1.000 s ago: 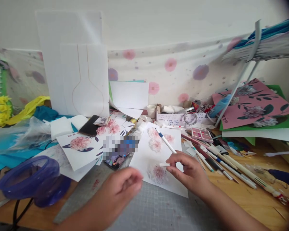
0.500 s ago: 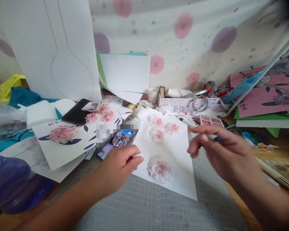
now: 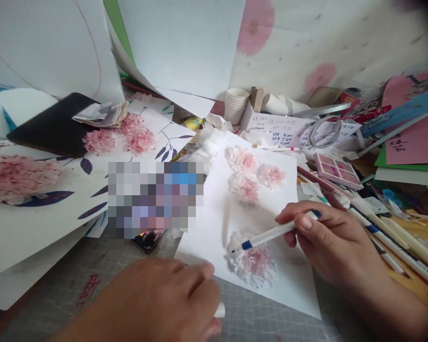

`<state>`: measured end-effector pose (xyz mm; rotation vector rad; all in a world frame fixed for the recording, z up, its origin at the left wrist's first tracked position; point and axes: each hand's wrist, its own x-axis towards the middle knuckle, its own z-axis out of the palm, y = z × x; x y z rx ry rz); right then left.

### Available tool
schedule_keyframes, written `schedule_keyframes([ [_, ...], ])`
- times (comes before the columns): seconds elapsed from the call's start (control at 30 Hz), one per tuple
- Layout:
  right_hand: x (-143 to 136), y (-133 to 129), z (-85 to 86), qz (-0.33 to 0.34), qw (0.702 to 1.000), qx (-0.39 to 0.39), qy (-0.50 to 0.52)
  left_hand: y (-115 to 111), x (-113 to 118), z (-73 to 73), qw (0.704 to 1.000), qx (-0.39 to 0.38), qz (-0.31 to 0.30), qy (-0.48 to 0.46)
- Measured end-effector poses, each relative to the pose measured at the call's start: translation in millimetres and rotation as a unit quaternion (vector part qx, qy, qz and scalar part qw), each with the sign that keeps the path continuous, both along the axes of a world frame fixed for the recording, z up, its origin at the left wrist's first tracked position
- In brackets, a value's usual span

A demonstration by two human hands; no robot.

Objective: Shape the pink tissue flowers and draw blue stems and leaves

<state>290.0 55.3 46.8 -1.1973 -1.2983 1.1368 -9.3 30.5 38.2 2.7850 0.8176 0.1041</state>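
Three ruffled flowers (image 3: 244,186) sit toward the far end of the white sheet (image 3: 207,247), and one larger flower (image 3: 258,261) lies at its near end. Your right hand (image 3: 328,242) pinches a white pen (image 3: 271,235) with blue ends, its tip pointing left over the larger flower's left petals; you cannot tell whether it touches them. Your left hand (image 3: 167,294) curls around a small white piece (image 3: 220,310), mostly hidden, above the grey mat (image 3: 257,323) at near left. You seem to be at the step of working that flower with the pen; the next move likely calls for a light, steady tip among delicate petals.
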Motion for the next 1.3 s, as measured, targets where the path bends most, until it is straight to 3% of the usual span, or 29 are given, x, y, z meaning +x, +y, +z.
schedule_keyframes([
  [0.2, -0.8, 6.1, 6.9, -0.064, 0.997, 0.01, 0.029, -4.8, -2.6, -11.5, 1.0, 0.013, 0.003, 0.0],
  [0.4, 1.6, 0.6, 3.8, 0.001, 1.0, -0.007, -0.011, -4.9, -4.6, -10.2, 1.0, 0.013, -0.01, 0.007],
  [0.47, 1.9, 1.6, 2.4, -0.024, 1.0, 0.008, 0.003, -4.0, -3.5, -9.3, 1.0, 0.023, -0.007, 0.015],
  [0.57, -2.1, 3.1, 5.6, -0.063, 0.997, 0.027, 0.034, -1.7, -0.8, -6.1, 1.0, 0.018, -0.001, 0.025],
  [0.73, -6.9, -1.8, 7.6, 0.02, 0.998, 0.028, -0.052, 4.5, 1.5, 7.8, 0.998, -0.021, -0.011, 0.062],
  [0.9, -0.2, -3.2, 0.5, -0.013, 0.998, 0.041, -0.039, 4.9, 1.1, 16.4, 0.998, -0.026, -0.005, 0.057],
  [1.0, -0.1, -3.9, 0.7, 0.01, 0.998, 0.035, -0.053, 2.2, 0.8, 12.3, 0.998, -0.028, 0.004, 0.051],
  [1.17, -1.5, -4.7, 1.2, -0.005, 0.998, 0.049, -0.043, 1.0, 0.0, -0.1, 0.999, -0.005, 0.007, 0.039],
  [1.3, 0.9, -5.6, -1.5, 0.012, 0.997, 0.046, -0.054, 2.8, 0.0, 0.1, 0.998, -0.034, 0.024, 0.041],
])
